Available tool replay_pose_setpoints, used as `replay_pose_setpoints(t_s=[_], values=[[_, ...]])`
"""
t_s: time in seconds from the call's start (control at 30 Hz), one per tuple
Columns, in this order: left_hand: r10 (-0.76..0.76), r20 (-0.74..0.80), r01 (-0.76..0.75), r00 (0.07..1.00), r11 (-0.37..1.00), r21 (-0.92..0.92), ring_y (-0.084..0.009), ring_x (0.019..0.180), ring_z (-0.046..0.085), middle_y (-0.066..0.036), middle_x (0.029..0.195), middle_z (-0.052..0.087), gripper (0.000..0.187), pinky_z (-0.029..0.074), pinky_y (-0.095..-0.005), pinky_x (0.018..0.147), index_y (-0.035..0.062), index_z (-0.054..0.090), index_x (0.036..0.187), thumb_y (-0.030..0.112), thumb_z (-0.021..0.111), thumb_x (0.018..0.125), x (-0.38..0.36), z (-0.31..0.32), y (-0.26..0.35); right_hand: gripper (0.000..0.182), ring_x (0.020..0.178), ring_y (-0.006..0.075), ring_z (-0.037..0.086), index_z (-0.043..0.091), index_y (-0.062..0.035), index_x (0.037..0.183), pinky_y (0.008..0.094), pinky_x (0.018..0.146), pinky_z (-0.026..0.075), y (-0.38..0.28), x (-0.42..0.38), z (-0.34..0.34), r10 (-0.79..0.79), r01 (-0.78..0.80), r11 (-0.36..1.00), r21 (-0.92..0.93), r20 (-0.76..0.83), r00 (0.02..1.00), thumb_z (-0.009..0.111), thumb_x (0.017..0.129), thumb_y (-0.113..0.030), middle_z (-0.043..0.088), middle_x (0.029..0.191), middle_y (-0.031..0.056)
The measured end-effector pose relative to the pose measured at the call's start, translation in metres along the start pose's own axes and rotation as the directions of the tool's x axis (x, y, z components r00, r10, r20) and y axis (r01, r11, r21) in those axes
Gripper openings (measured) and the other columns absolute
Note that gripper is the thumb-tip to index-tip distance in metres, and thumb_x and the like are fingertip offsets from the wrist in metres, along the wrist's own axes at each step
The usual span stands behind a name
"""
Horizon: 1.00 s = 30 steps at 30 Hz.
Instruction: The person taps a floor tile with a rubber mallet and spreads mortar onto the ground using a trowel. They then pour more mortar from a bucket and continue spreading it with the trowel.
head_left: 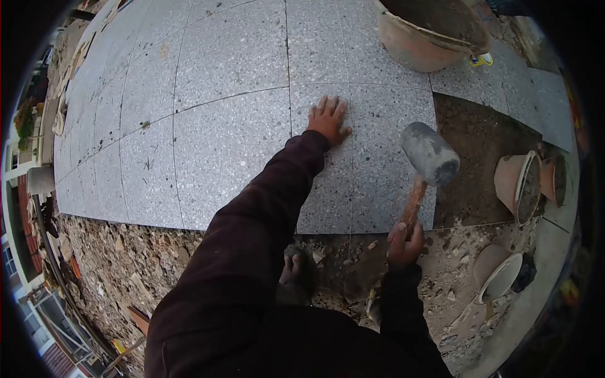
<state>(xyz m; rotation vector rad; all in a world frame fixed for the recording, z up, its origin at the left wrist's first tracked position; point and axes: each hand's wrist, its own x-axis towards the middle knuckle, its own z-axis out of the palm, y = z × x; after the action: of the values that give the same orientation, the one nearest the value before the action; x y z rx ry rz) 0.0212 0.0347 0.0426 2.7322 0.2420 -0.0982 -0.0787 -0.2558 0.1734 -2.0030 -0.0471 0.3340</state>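
Nearest the camera is the person's dark sleeve (252,252), running up from the bottom edge toward the paving. At its end the left hand (328,120) lies flat on a grey speckled tile (372,164), fingers spread wide and straight, palm down, gripping nothing — it presses or steadies the slab near its far edge. The right hand (404,242) is closed tight around the wooden handle of a rubber mallet (428,154), whose grey head hangs above the tile's right side, close to the bare patch of dark bedding (479,157) where no slab has been laid.

The step in hand looks like bedding this tile level with its neighbours: one hand feeling the surface, the other holding the mallet raised for a tap. The tile itself sits at the front right corner of the laid area, its near edge meeting the rubble (145,264) and its right edge meeting the open bedding. The next move would seem to call for a measured blow on the slab away from the spread fingers, soft enough not to crack the corner.

A foot (295,271) shows on the rubble below the tile. An orange basin (428,38) stands on the paving beyond, and smaller mortar-stained tubs (520,183) lie tipped on the right.
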Motion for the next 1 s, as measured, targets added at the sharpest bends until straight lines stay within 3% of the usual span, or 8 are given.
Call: replay_pose_setpoints(t_s=[0.13,0.27,0.37,0.47,0.6,0.73,0.87,1.0], values=[[0.206,-0.022,-0.198,0.978,0.963,0.184,-0.0346,0.133,0.010,-0.014,0.144,0.015,0.071,0.013,-0.0485,0.107,0.0058,0.025,0.136,0.052,0.042,0.085,-0.020,-0.017,-0.057,0.047,0.050,0.0135,0.044,0.041,-0.0006,0.090,0.0258,0.047,0.039,-0.050,0.040,0.008,-0.576,0.588,0.798,0.132,-0.122,0.808,0.042,0.088,-0.048,0.045,0.061,0.0059],[0.220,-0.073,-0.205,0.973,0.963,0.174,-0.0364,0.133,0.010,-0.021,0.142,0.014,0.070,0.013,-0.0432,0.108,-0.0007,0.025,0.134,0.050,0.038,0.087,-0.022,-0.013,-0.069,0.055,0.049,0.0146,0.045,0.040,0.0004,0.090,0.0261,0.047,0.040,-0.007,0.042,0.041,-0.339,0.329,0.937,0.116,0.076,0.938,0.040,0.086,-0.054,0.044,0.062,0.0059],[0.237,-0.072,-0.223,0.969,0.961,0.166,-0.0369,0.133,0.010,-0.023,0.141,0.015,0.069,0.014,-0.0439,0.108,-0.0012,0.026,0.134,0.049,0.036,0.088,-0.025,-0.011,-0.069,0.056,0.047,0.0127,0.044,0.038,0.0001,0.091,0.0251,0.046,0.038,0.058,0.048,0.051,-0.050,0.142,0.842,-0.521,0.186,0.981,0.041,0.085,-0.055,0.044,0.062,0.0060],[0.230,-0.066,-0.214,0.971,0.959,0.188,-0.0364,0.133,0.010,-0.022,0.142,0.015,0.068,0.014,-0.0430,0.108,-0.0005,0.026,0.134,0.049,0.035,0.088,-0.024,-0.013,-0.069,0.055,0.045,0.0125,0.043,0.039,0.0003,0.092,0.0253,0.044,0.037,-0.005,0.035,0.044,-0.193,0.194,0.981,-0.009,0.019,0.981,0.040,0.086,-0.054,0.045,0.062,0.0061],[0.221,-0.089,-0.202,0.971,0.962,0.183,-0.0357,0.133,0.010,-0.021,0.142,0.016,0.069,0.013,-0.0420,0.108,-0.0002,0.027,0.134,0.050,0.034,0.088,-0.022,-0.013,-0.069,0.042,0.041,0.0148,0.044,0.042,-0.0052,0.088,0.0255,0.040,0.036,-0.001,0.037,0.069,-0.592,0.620,0.743,0.253,-0.185,0.785,0.042,0.087,-0.047,0.046,0.056,0.0052],[0.197,-0.087,-0.180,0.977,0.969,0.172,-0.0347,0.133,0.010,-0.021,0.142,0.016,0.069,0.012,-0.0415,0.108,-0.0001,0.027,0.134,0.050,0.035,0.088,-0.023,-0.014,-0.067,0.036,0.043,0.0190,0.046,0.045,-0.0069,0.083,0.0272,0.041,0.036,0.053,0.026,0.062,-0.178,0.238,0.836,-0.495,0.166,0.970,0.042,0.086,-0.042,0.045,0.055,0.0052],[0.190,-0.091,-0.172,0.978,0.968,0.181,-0.0343,0.133,0.010,-0.021,0.142,0.015,0.069,0.012,-0.0415,0.108,-0.0002,0.027,0.134,0.050,0.034,0.088,-0.025,-0.013,-0.068,0.065,0.048,0.0251,0.053,0.042,0.0029,0.083,0.0351,0.044,0.040,0.023,0.023,0.064,-0.307,0.313,0.948,-0.057,0.094,0.947,0.035,0.083,-0.061,0.048,0.055,0.0124],[0.190,-0.082,-0.172,0.978,0.968,0.184,-0.0340,0.133,0.011,-0.021,0.142,0.016,0.069,0.012,-0.0412,0.109,-0.0001,0.026,0.134,0.050,0.034,0.088,-0.023,-0.017,-0.066,0.052,0.048,0.0177,0.054,0.042,-0.0007,0.083,0.0289,0.044,0.041,0.058,0.030,0.066,-0.011,0.146,0.821,-0.552,0.241,0.970,0.036,0.088,-0.053,0.048,0.054,0.0088]])
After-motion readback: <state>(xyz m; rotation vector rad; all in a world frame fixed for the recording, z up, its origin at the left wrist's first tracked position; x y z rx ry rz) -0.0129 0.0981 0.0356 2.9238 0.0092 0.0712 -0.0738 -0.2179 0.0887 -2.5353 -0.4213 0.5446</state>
